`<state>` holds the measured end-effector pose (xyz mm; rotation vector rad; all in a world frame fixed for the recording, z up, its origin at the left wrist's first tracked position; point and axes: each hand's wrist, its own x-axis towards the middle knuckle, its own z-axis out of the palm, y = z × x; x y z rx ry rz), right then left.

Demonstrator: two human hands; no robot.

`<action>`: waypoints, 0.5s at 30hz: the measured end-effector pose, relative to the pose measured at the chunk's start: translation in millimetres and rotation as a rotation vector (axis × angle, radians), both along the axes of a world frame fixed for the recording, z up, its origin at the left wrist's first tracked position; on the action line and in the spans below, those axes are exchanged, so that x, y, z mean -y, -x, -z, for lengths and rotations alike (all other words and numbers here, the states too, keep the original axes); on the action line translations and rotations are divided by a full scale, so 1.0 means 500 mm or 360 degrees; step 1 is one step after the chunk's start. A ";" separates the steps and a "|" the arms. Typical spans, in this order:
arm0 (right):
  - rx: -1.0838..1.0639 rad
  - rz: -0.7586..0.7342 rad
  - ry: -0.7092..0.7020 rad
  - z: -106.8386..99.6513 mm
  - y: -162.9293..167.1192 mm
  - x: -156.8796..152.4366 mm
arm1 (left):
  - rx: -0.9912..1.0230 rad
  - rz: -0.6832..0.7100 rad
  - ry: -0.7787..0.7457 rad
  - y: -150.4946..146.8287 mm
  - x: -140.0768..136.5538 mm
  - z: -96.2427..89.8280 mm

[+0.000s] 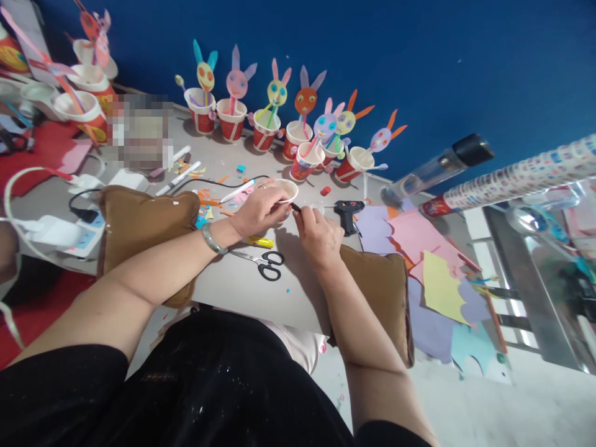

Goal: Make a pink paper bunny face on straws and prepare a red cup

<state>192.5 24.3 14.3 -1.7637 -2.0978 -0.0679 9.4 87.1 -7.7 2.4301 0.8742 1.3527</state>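
My left hand [257,210] is closed around a paper cup [292,188], with its white rim facing up. Closed too, my right hand [319,234] grips a thin black pen-like tool [295,207], whose end is at the cup's side; its exact kind is not clear. Just below my hands lie black-handled scissors [270,268] and a small yellow stick-shaped item [261,242]. A black glue gun [349,214] rests to the right of my right hand.
Several paper cups with rabbit figures [264,138] line the blue wall [372,56]. Brown cushions [149,214] lie under my forearms. Coloured paper sheets [440,282] and a long stack of cups [512,177] are at the right. A power strip [90,236] with cables sits left.
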 end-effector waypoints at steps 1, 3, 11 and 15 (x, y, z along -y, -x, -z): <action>-0.0043 -0.0007 0.0010 -0.001 -0.001 0.000 | -0.0003 0.0003 0.0011 0.000 0.000 0.000; -0.0334 -0.0047 0.0106 -0.003 -0.002 -0.003 | -0.0031 0.0007 0.0029 0.000 0.000 0.000; -0.1833 -0.0114 0.1060 -0.004 -0.004 -0.024 | -0.0153 -0.0052 0.0063 0.001 0.003 -0.002; -0.1345 -0.0119 0.0665 0.001 0.000 -0.017 | -0.0131 -0.0041 0.0027 0.001 0.001 -0.001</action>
